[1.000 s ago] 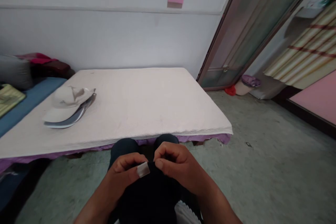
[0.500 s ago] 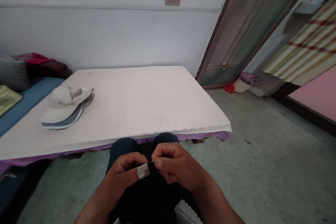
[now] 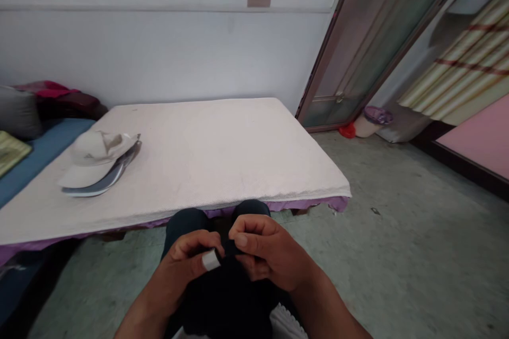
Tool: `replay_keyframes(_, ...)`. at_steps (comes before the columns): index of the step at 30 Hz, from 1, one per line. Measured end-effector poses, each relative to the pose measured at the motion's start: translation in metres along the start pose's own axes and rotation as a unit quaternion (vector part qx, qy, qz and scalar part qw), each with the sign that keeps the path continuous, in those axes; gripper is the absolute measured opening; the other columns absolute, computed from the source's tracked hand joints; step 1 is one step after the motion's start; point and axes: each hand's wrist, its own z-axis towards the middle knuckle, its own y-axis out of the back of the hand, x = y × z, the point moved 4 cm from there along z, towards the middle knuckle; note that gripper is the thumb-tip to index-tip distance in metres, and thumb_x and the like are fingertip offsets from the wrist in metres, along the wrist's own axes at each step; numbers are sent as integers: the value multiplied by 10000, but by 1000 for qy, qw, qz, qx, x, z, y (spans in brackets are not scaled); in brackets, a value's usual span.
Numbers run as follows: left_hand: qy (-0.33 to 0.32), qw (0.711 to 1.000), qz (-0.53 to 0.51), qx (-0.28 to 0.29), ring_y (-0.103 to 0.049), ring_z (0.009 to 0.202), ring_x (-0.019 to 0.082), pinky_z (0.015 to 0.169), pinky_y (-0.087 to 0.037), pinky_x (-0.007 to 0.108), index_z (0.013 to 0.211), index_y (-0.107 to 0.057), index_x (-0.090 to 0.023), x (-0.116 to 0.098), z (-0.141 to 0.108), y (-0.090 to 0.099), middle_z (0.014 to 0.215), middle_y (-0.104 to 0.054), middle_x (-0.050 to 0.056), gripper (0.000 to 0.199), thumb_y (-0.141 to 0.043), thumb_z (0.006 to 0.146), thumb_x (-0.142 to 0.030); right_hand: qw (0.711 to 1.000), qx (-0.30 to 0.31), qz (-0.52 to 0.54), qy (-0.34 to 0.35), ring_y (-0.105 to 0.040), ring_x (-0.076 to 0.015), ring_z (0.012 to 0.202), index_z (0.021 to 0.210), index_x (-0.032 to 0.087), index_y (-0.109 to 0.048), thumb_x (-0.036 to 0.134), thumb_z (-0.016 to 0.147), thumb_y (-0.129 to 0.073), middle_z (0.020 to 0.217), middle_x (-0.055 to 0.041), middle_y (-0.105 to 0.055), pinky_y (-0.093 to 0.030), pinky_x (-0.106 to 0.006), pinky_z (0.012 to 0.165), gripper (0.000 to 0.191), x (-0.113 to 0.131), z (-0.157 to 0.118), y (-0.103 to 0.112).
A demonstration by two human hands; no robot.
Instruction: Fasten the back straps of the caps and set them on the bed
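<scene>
Above my lap, my left hand (image 3: 186, 259) and my right hand (image 3: 270, 251) are close together, fingers bent and thumbs pressed inward. A piece of black cloth (image 3: 228, 296) lies over my lap, and its upper edge is pinched between both hands. Round the tip of my left thumb sits a whitish wrap (image 3: 211, 259); whether it is tape or a plaster I cannot tell. Anything small inside the fingertips is hidden. White scalloped fabric (image 3: 287, 322) shows below my right wrist.
Before my knees stands a low bed (image 3: 222, 153) with a pale cover. Stacked caps (image 3: 93, 156) lie on its left part, near a grey cushion (image 3: 19, 111). Farther right are a sliding door (image 3: 345, 53), a waste bin (image 3: 368, 123) and a striped curtain (image 3: 465, 63).
My left hand has shifted slightly left and its thumb has turned, opening a small gap from the right thumb. My right hand stays nearly in place. The view has moved slightly.
</scene>
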Motion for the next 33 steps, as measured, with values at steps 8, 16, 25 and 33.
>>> replay_keyframes(8, 18, 999, -5, -38, -558, 582, 97, 557, -423, 203, 717, -762, -231, 2, 2, 4, 755, -673, -18, 222, -878, 543, -302, 987, -81, -138, 28, -327, -36, 420, 730, 157, -546, 352, 823, -671, 519, 65, -464, -233, -165, 386, 249, 6, -6, -4)
replay_keyframes(16, 21, 999, 13, -36, -520, 530, 81, 507, -378, 185, 712, -748, -219, 0, 0, -3, 630, -631, -32, 200, -855, 579, -322, 956, -116, -264, 51, -347, -57, 489, 716, 158, -571, 283, 831, -632, 566, 53, -439, -251, -186, 434, 181, 15, -10, -6)
replay_keyframes(25, 47, 997, 10, -65, -511, 507, 72, 495, -371, 178, 712, -746, -221, -1, -2, -4, 616, -635, -36, 224, -872, 549, -307, 936, -138, -312, 80, -356, -70, 508, 718, 169, -560, 293, 843, -606, 580, 46, -436, -264, -196, 454, 183, 20, -11, -5)
replay_keyframes(33, 45, 998, 7, -48, -525, 501, 76, 487, -383, 172, 717, -741, -206, 0, 2, -5, 624, -658, -23, 261, -875, 540, -343, 935, -154, -307, 82, -356, -64, 507, 723, 174, -555, 268, 853, -593, 573, 58, -432, -274, -193, 466, 165, 17, -10, 1)
